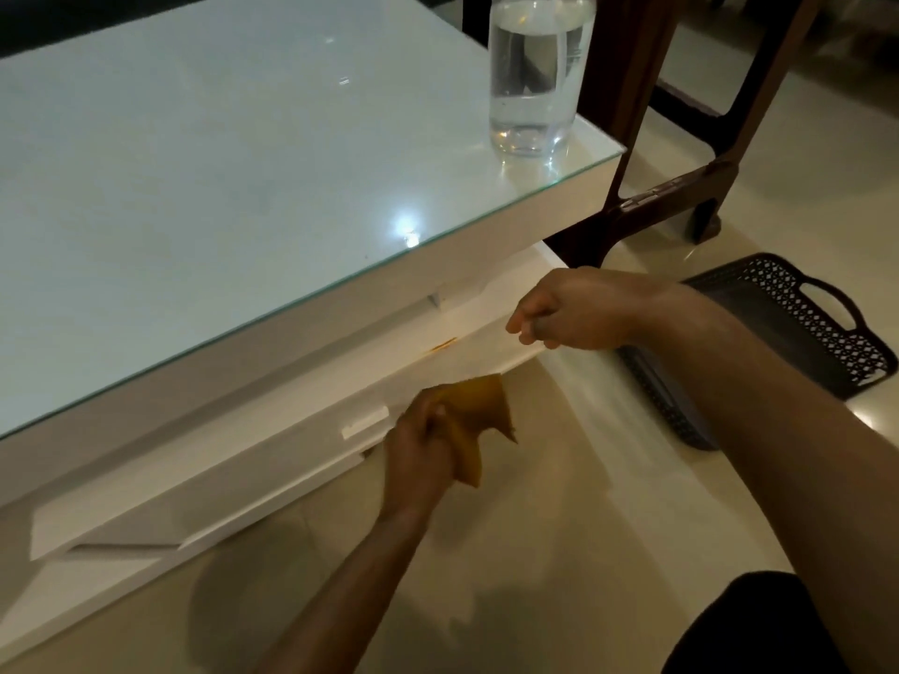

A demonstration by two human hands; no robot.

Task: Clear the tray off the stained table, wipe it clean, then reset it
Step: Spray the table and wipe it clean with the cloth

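Single view, head-worn wide-angle camera. Looks forward and steeply down from close above the near edge of a white glass-topped low table [204, 187]; cream tiled floor [559, 527] fills the lower frame. Both forearms enter from the bottom edge.

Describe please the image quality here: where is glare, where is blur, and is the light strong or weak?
Head view: the light is dim and warm; bright glare spots sit on the glass table top; the left hand with the yellow cloth is blurred by motion, the right hand slightly too; the clear bottle is cut by the top edge; wide-angle bending shows at the table's edges.
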